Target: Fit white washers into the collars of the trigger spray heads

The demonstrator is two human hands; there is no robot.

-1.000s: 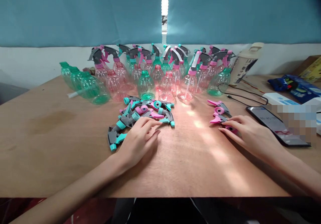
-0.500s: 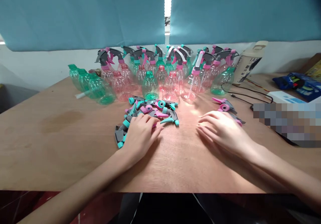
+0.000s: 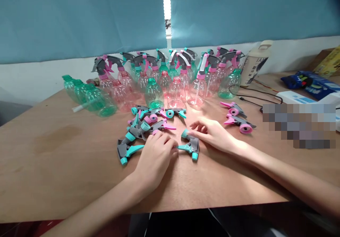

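A teal-and-grey spray trigger head [image 3: 193, 145] lies on the table between my hands. My left hand [image 3: 156, 155] is closed with its fingertips at the tip of the teal trigger, which they seem to pinch. My right hand [image 3: 214, 132] is beside the head's teal collar, fingers curved and apart, the thumb close to or touching it. Behind and left of my left hand is a loose pile of trigger heads [image 3: 138, 132] in teal, pink and grey. Two pink-and-grey trigger heads [image 3: 239, 122] lie beyond my right hand.
Bottles stand along the back, several topped with trigger heads. Uncapped ones include a green bottle [image 3: 154, 97] and a pink bottle [image 3: 176, 93]. Green bottles [image 3: 91, 97] lean at left. To the right are a large cream bottle [image 3: 256, 65], a black cable [image 3: 255, 100] and a blue packet [image 3: 313, 83].
The teal-and-grey trigger head has come nearer to me, away from the pile, along with my left hand. My right hand has moved left towards it, uncovering the pink heads. The view has shifted slightly.
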